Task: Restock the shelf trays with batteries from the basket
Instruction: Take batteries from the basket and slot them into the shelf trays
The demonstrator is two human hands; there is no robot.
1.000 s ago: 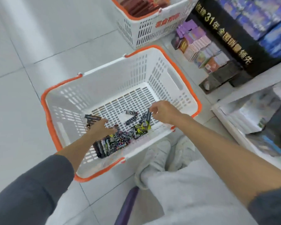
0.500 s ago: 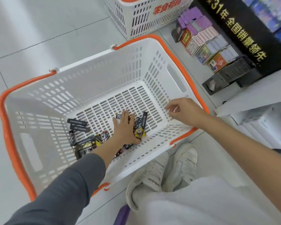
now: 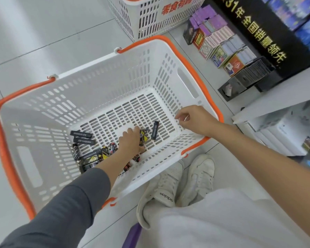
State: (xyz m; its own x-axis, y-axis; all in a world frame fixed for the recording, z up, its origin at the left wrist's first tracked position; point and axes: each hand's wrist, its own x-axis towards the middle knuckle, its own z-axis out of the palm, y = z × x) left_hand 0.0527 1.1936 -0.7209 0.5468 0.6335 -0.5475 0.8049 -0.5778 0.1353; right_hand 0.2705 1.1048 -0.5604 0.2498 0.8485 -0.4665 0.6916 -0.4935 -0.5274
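A white basket (image 3: 97, 90) with an orange rim stands on the floor in front of me. Loose batteries and battery packs lie on its bottom: two black packs (image 3: 81, 134) at the left, a dark pile (image 3: 90, 157) near my sleeve, one black pack (image 3: 154, 130) at the right. My left hand (image 3: 131, 141) reaches down into the basket with its fingers stretched out, touching a yellow-and-black pack (image 3: 143, 138). My right hand (image 3: 195, 119) hovers over the basket's right wall, fingers loosely curled, with nothing visible in them.
A second white basket (image 3: 156, 18) stands behind. Stacks of small card boxes (image 3: 220, 45) and a black display stand (image 3: 268, 34) fill the upper right. A white shelf (image 3: 276, 97) is at the right, my white shoes (image 3: 177, 181) by the basket's near edge.
My left hand has moved from the left pile to the packs in the middle of the basket. My right hand has drawn back from the basket floor to the right wall. The view has come closer.
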